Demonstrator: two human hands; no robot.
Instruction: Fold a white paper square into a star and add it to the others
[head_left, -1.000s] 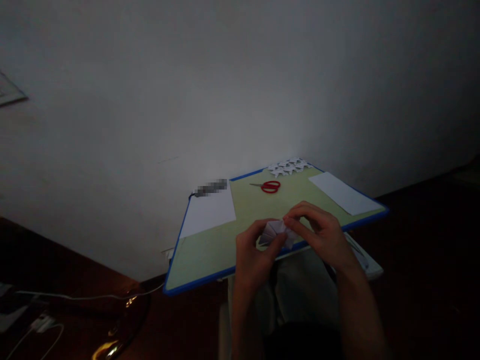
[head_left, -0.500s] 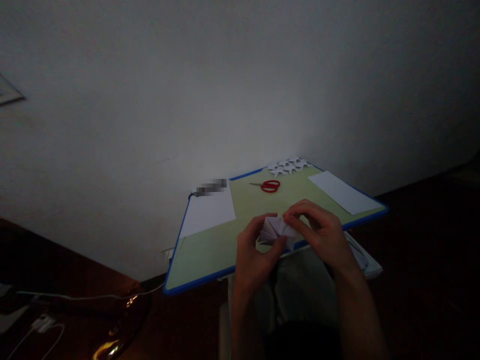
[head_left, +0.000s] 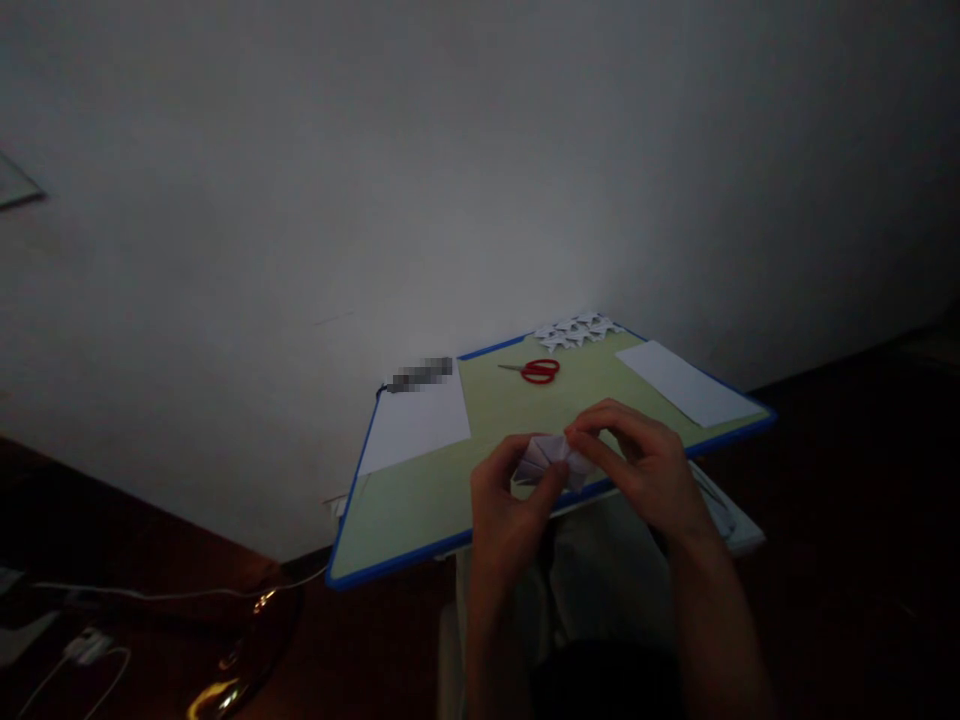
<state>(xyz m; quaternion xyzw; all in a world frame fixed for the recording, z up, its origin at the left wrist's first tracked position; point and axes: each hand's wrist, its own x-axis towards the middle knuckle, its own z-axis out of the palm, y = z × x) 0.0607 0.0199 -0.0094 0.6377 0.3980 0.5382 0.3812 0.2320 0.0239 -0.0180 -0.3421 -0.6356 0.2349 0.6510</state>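
"Slightly shifted since half a second ago: the left hand (head_left: 510,510), whose thumb now lies farther up the small creased white paper piece (head_left: 536,460). With that, the folds look a little less spread open."

"Meaning what for the work?"

"Probably a small regrip or a press on the folds. I'd judge the shaping unfinished, as both hands are engaged on it."

"Go left to right, then."

"At the left of the pale green, blue-edged bench (head_left: 405,525) lies a flat white paper sheet (head_left: 420,425), with a pixelated dark item (head_left: 421,375) at its far edge that I can't identify. Next, the left hand grips the paper piece between thumb and fingers. Beyond it rest red-handled metal scissors (head_left: 534,371), touched by neither hand."

"Where exactly is the paper piece?"

"Between the two hands, over the bench's near edge, apparently held off the surface. Farther back lies a cluster of small pointed white folded-paper shapes (head_left: 576,333)."

"And the right hand (head_left: 651,468)?"

"Pinching the piece's upper right part with its fingertips; the exact contact is too dim to tell. Past it lies a long white paper rectangle (head_left: 686,385)."
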